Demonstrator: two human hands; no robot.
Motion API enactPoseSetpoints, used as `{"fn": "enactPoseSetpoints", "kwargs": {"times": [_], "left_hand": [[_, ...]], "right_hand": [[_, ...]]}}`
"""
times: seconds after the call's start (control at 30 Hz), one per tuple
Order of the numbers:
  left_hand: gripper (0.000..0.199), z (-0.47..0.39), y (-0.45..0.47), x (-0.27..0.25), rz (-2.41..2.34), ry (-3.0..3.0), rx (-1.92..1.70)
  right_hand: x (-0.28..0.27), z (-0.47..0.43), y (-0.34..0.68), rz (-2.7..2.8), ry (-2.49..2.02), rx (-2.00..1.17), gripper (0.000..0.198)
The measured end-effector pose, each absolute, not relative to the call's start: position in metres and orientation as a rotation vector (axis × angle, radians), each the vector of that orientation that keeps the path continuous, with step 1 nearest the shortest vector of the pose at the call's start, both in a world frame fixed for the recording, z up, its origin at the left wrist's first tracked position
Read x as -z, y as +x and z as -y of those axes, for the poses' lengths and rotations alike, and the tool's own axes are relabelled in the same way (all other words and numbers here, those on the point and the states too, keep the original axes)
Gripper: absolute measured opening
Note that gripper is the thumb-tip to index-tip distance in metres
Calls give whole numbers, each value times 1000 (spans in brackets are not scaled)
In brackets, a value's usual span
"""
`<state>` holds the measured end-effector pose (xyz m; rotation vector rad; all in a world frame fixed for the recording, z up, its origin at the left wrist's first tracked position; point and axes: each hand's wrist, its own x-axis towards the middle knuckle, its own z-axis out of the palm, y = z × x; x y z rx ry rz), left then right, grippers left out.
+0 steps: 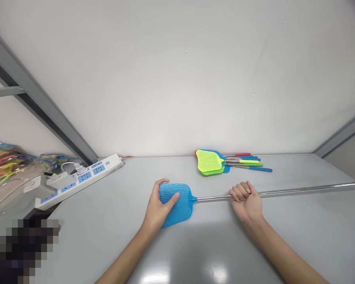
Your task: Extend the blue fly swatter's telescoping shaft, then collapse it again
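Head view: a grey tabletop meets a white wall at twelve o'clock. The blue fly swatter runs from the left hand, clamped on its mesh, toward three o'clock, its shaft clasped in the right hand.

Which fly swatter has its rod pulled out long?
The blue swatter held by the left hand and right hand: its metal rod runs long, while the piled swatters behind it have short ones.

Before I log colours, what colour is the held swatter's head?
The swatter head is blue, seen best in the head view.
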<state>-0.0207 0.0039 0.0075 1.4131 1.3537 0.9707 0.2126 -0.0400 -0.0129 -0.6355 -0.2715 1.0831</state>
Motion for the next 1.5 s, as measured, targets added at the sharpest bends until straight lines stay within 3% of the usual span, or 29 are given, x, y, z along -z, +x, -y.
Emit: {"fn": "enactPoseSetpoints", "kwargs": {"times": [1.07,1.5], "left_hand": [[47,-1,-18,-7,-1325,1421,-920],[46,-4,-19,5,-1491,1783,-955]], "right_hand": [[9,43,203,17,-424,-1195,32],[11,43,204,-128,-534,-1142,32]]}}
